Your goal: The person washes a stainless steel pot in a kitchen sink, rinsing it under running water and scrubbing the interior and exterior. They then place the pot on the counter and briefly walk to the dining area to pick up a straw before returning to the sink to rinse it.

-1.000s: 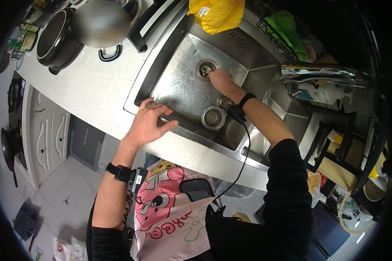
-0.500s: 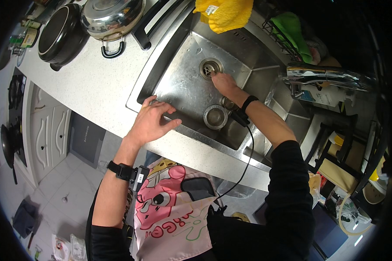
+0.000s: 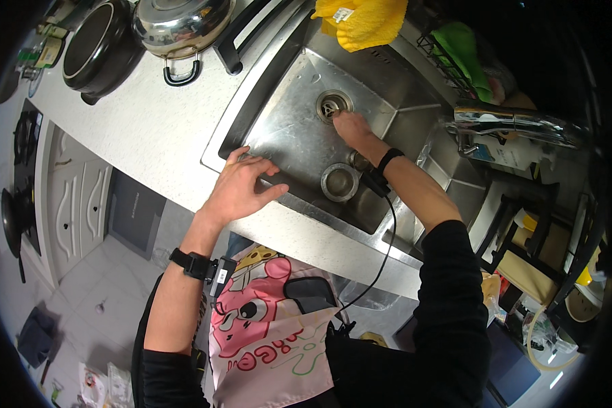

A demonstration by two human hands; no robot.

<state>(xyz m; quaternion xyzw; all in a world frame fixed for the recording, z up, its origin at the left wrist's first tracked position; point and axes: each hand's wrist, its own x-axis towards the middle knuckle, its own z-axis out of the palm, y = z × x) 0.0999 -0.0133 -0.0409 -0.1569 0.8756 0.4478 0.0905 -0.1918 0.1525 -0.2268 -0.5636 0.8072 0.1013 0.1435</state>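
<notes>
My right hand (image 3: 355, 132) reaches into the stainless steel sink (image 3: 285, 126), its fingers closed at the near right rim of the round drain (image 3: 325, 103). Its fingertips are partly hidden, so what they grip, if anything, does not show. A metal cross piece is visible inside the drain. My left hand (image 3: 243, 185) lies over the sink's near left edge with fingers spread and nothing held. On the sink floor near the front sits a round metal strainer basket (image 3: 339, 182). Beside it, under my right wrist, is a smaller round metal piece (image 3: 360, 161), partly covered.
A chrome faucet (image 3: 517, 121) juts in from the right. A yellow cloth (image 3: 364, 26) hangs over the far edge, and a green cloth (image 3: 461, 58) lies on a wire rack. A lidded steel pan (image 3: 180, 27) and a dark pan (image 3: 98, 51) stand on the left counter.
The whole view has shifted slightly, so the sink appears a little further right. My right hand stays at the drain with its fingers moved slightly; my left hand keeps its place on the edge.
</notes>
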